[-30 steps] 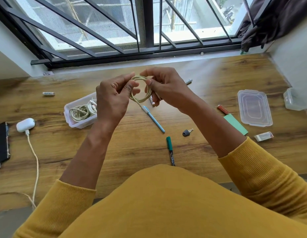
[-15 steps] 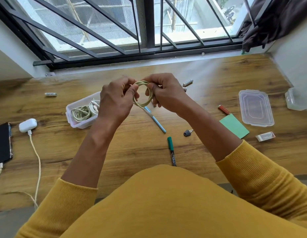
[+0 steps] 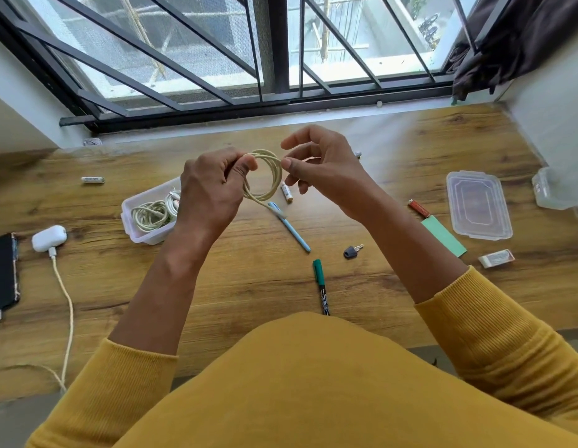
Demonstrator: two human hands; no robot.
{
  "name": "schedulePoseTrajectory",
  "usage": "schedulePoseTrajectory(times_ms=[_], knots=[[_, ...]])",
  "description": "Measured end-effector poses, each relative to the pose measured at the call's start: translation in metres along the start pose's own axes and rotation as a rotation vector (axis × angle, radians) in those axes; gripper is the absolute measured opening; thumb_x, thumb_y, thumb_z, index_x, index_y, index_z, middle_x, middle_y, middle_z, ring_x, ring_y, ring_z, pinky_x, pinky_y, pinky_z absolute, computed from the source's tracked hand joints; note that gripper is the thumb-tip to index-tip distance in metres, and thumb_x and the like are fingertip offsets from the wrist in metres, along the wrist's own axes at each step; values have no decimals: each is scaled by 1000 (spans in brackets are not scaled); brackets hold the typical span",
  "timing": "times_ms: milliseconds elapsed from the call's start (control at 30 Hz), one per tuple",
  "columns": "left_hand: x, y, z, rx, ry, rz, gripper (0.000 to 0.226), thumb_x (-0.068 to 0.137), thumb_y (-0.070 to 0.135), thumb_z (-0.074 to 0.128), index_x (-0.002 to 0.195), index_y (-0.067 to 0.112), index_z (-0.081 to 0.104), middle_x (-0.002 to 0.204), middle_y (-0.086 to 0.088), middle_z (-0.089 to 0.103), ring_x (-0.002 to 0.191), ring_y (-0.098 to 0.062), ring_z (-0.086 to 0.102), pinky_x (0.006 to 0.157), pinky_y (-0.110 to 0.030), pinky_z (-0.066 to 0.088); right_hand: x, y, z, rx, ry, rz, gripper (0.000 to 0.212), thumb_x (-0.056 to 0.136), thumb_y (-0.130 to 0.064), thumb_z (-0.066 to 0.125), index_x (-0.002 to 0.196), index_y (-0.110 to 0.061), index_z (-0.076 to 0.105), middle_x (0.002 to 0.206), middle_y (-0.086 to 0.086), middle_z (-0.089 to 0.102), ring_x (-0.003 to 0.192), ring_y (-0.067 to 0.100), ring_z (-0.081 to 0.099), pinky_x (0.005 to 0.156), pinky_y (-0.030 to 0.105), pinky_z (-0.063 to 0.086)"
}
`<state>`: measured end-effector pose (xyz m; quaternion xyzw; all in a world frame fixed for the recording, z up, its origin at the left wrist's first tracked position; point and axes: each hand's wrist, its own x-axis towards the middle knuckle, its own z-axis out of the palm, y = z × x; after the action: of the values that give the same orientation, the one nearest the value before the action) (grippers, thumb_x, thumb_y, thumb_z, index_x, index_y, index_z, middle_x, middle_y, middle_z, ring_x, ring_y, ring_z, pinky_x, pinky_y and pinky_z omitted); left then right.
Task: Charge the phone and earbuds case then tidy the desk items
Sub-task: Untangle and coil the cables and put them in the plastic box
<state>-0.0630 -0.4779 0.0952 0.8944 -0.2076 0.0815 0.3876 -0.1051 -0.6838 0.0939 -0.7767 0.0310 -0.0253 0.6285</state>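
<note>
Above the middle of the desk (image 3: 248,286), I see the left hand (image 3: 210,192) pinching one side of a coiled cream cable (image 3: 265,176), fingers curled round the loops. On the coil's opposite side, the right hand (image 3: 326,169) touches it with the thumb tip, the other fingers loosely bent and spread above; whether it truly grips the cable I cannot tell. One cable end hangs from the coil toward the blue pen (image 3: 290,226) lying below.

Toward the left edge, the earbuds case (image 3: 49,238) lies with a charging cable (image 3: 66,302) plugged in; the phone (image 3: 3,273) lies just beside it, at the very edge, also plugged in. An open plastic box (image 3: 142,218) holding more coiled cables sits under the left wrist. Near the right edge lie a clear lid (image 3: 478,205), a green pad (image 3: 444,236) and an eraser (image 3: 496,257). A green marker (image 3: 321,286) and a key (image 3: 352,251) lie toward the front edge.
</note>
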Motion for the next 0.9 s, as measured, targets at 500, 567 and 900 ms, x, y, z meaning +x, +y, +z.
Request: schedulePoseTrajectory(times_ms=[500,567,900], knots=[[-9,0,4,-123,-233,67,23,108,32,61,99,22,79,66,4,67,56,-10,62,55,-30,49,7,7,-1,-233,286,-159,10,92,-9,74,98,-17,77,85,1,75,77,16,73,76,41,64],[-5,-2,1,-250,-215,91,26,110,30,58,98,15,76,69,-3,68,57,-18,63,55,-33,51,6,6,1,-183,247,-158,11,94,-7,73,99,-15,78,85,3,77,77,15,76,78,43,65],[-3,2,3,-351,48,52,24,109,27,60,101,14,78,73,-2,71,57,-14,64,56,-33,55,4,1,16,-20,25,-221,12,97,-10,74,104,0,73,94,20,73,82,18,68,74,33,58]])
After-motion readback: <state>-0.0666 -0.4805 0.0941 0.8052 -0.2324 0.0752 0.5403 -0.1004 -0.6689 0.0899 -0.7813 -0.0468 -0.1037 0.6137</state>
